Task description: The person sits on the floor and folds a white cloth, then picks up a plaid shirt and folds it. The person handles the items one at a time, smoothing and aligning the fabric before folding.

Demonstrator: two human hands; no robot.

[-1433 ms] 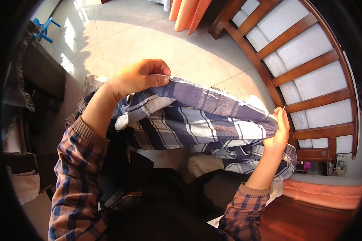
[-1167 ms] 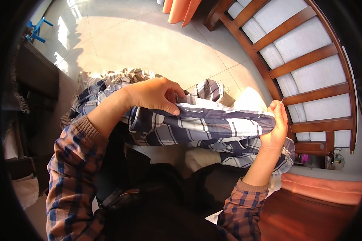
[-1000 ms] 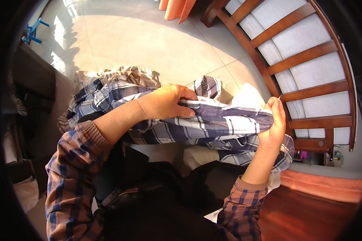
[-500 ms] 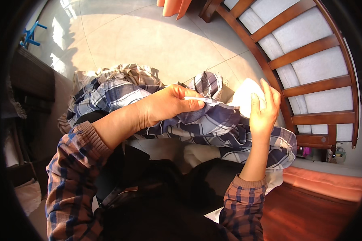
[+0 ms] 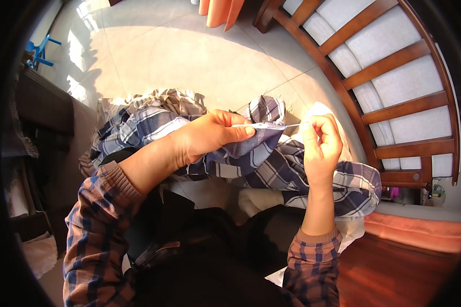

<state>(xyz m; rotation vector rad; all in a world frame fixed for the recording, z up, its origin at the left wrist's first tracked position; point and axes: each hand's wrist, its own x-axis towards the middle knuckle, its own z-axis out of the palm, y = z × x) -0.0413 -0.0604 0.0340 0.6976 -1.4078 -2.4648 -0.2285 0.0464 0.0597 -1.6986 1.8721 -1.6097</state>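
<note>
My left hand (image 5: 210,134) pinches the edge of a blue, white and dark plaid cloth (image 5: 258,145) between thumb and fingers. A white band runs along that edge. From the edge's right end a thin white strand (image 5: 293,125) stretches taut to my right hand (image 5: 322,146), whose thumb and forefinger are closed on it. Behind those fingertips a bright white, soft-looking piece (image 5: 320,108) shows in part; its kind is unclear. The rest of the cloth hangs in folds across my lap and down toward the floor.
A wooden slatted frame with pale cushions (image 5: 394,77) stands at the right. Beige crumpled fabric (image 5: 174,97) lies beyond the plaid cloth on the tiled floor (image 5: 189,56). Orange fabric (image 5: 223,11) hangs at the far side, a blue stool (image 5: 42,51) stands far left, and dark furniture is near left.
My right hand has gone from spread fingers beside the white piece to a pinch on the strand, drawing it taut. The cloth's edge lifts to a point. My left hand keeps its hold.
</note>
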